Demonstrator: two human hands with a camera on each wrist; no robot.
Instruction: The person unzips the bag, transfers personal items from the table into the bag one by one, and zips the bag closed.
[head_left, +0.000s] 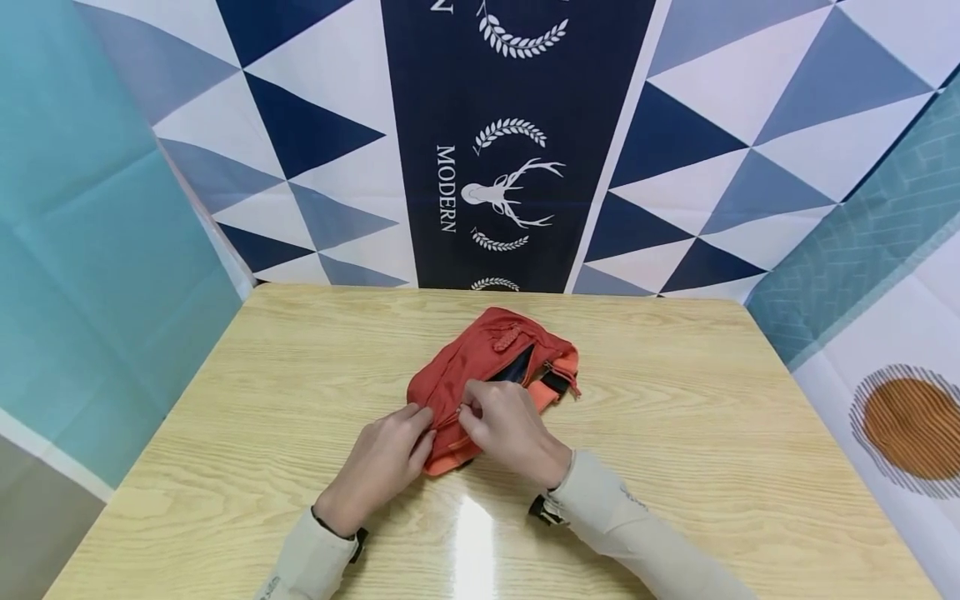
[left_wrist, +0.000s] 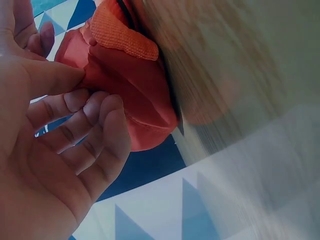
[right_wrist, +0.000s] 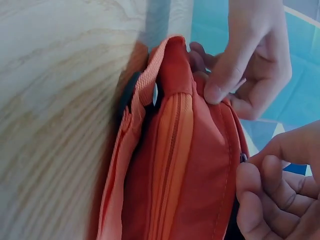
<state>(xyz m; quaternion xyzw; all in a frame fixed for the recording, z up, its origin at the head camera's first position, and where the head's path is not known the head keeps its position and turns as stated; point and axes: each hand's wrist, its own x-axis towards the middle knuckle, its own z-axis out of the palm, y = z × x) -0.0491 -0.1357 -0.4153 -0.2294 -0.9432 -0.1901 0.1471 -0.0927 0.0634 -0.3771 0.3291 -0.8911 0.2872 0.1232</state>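
A red fabric waist bag (head_left: 453, 375) lies on the table, its top pocket partly unzipped, with a dark lining (head_left: 515, 367) showing in the gap. My left hand (head_left: 386, 454) pinches the cloth at the bag's near left end between thumb and fingers. Over the middle of the bag, my right hand (head_left: 506, 421) pinches a small zipper pull (right_wrist: 243, 158), largely covered by the fingertips. An orange strap (right_wrist: 131, 137) runs along the bag's side by the table. Another zipper (right_wrist: 172, 155) on orange tape appears closed in the right wrist view.
The wooden table (head_left: 300, 367) carries the bag near its middle. A black buckle (head_left: 556, 382) sits on the strap at the bag's right end. Patterned cloth (head_left: 495, 150) hangs behind the table, with teal cloth (head_left: 90, 208) on the left.
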